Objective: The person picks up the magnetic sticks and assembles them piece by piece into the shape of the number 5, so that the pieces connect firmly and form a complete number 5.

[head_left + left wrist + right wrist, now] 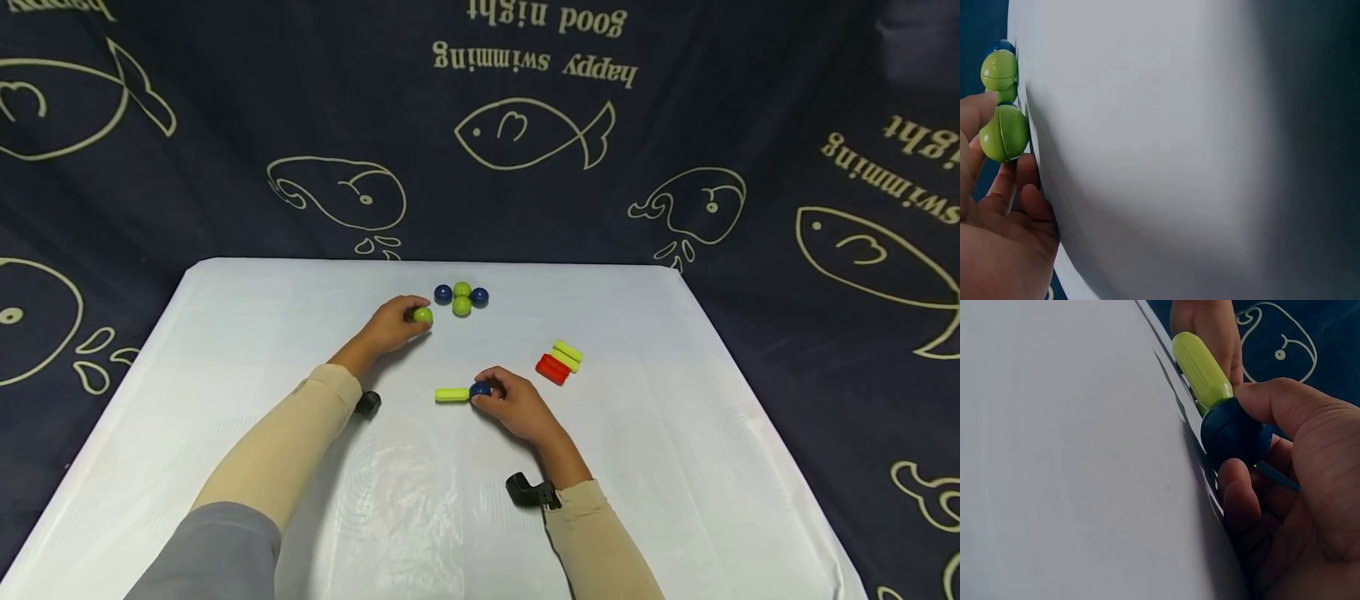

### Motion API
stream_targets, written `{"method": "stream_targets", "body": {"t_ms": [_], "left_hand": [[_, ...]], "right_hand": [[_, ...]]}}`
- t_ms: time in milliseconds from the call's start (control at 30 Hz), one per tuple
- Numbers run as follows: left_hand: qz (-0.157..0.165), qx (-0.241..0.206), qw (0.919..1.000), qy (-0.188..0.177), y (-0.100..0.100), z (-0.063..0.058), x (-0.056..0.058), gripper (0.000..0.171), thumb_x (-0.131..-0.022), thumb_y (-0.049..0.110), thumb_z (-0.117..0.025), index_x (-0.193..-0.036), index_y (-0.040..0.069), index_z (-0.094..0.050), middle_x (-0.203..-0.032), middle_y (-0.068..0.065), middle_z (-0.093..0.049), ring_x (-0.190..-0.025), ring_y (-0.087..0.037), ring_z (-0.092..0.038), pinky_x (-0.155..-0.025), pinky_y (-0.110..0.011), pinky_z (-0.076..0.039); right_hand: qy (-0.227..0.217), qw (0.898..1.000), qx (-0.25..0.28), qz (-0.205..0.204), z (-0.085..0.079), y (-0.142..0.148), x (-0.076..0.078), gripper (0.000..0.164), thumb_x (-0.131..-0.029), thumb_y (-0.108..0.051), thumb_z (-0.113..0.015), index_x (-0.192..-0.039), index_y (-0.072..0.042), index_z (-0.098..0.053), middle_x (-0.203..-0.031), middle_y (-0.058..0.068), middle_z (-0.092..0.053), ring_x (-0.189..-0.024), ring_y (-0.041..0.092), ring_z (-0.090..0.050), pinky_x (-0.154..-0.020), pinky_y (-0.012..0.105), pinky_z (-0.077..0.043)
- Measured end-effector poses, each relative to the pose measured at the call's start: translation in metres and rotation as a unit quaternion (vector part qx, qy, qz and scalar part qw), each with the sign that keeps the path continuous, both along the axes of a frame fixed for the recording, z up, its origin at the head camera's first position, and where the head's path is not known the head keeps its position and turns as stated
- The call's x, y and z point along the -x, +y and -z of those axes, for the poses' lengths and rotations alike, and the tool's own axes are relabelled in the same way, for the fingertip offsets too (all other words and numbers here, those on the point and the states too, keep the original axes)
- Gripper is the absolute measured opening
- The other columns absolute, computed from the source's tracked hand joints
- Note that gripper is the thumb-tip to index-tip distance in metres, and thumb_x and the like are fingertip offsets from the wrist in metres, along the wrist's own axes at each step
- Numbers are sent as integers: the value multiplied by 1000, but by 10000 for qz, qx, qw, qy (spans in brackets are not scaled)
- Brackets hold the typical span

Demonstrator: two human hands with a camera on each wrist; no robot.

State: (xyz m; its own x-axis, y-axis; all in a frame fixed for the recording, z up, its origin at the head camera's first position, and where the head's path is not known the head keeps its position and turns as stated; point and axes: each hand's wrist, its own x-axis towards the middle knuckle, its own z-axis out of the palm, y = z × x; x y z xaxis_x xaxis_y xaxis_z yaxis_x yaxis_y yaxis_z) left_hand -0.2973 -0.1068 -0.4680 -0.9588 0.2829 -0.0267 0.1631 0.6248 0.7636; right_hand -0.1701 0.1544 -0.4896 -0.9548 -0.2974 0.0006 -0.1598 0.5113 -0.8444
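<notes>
My left hand pinches a green ball between thumb and fingers, just left of a small cluster of balls. Lower down and to the right, my right hand grips a dark blue ball between thumb and fingertips. A yellow-green rod meets that blue ball end-on and points left, low over the white tabletop. In the right wrist view the rod has ribbed sides and a rounded far end. The palm side of the right hand lies partly in shadow.
Two green balls and two blue balls sit grouped near the back of the white table. Right of my right hand lie red rods and yellow-green rods. A dark fish-print cloth hangs behind the table.
</notes>
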Motion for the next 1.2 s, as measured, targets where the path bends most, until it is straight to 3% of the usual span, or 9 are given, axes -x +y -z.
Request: {"method": "stream_targets", "body": {"t_ms": [233,533,833,1033,1200], "left_hand": [[-195,131,9997,26,0,2,0,41,-94,18,-68,-133,8,-59,-124,-14,-60,-108,-27,-54,-98,-43,-42],[-194,-321,9990,-246,-1,-1,-13,38,-94,22,-69,-128,7,-59,-125,-14,-59,-111,-29,-56,-93,-42,-46],[-172,-662,9960,-568,-1,-8,-43,37,-92,23,-71,-124,9,-59,-127,-13,-59,-109,-28,-59,-78,-37,-51],[-126,-931,9935,-650,-6,-5,-71,45,-95,19,-67,-137,8,-55,-129,-14,-58,-115,-31,-58,-86,-41,-50],[-291,-1315,9882,-728,-9,-1,-95,38,-95,12,-65,-132,4,-58,-124,-15,-61,-108,-28,-59,-89,-39,-49]], "right_hand": [[16,10000,45,-17,-1,-1,-1,24,-91,-17,-72,-114,-13,-66,-79,-2,-54,-74,15,-50,-65,27,-41],[27,10000,58,-45,0,-2,1,25,-91,-17,-72,-114,-13,-66,-78,-2,-55,-73,15,-50,-65,27,-41],[0,10000,7,-35,-4,-3,-1,24,-91,-17,-72,-114,-13,-66,-77,-2,-55,-72,14,-50,-64,28,-40],[-55,10000,-20,39,-4,-3,-1,24,-90,-18,-73,-113,-15,-67,-77,-2,-55,-72,15,-50,-65,29,-41],[5,10000,-11,38,-2,-1,-1,24,-90,-19,-73,-113,-15,-67,-78,-2,-55,-72,15,-50,-65,30,-41]]}}
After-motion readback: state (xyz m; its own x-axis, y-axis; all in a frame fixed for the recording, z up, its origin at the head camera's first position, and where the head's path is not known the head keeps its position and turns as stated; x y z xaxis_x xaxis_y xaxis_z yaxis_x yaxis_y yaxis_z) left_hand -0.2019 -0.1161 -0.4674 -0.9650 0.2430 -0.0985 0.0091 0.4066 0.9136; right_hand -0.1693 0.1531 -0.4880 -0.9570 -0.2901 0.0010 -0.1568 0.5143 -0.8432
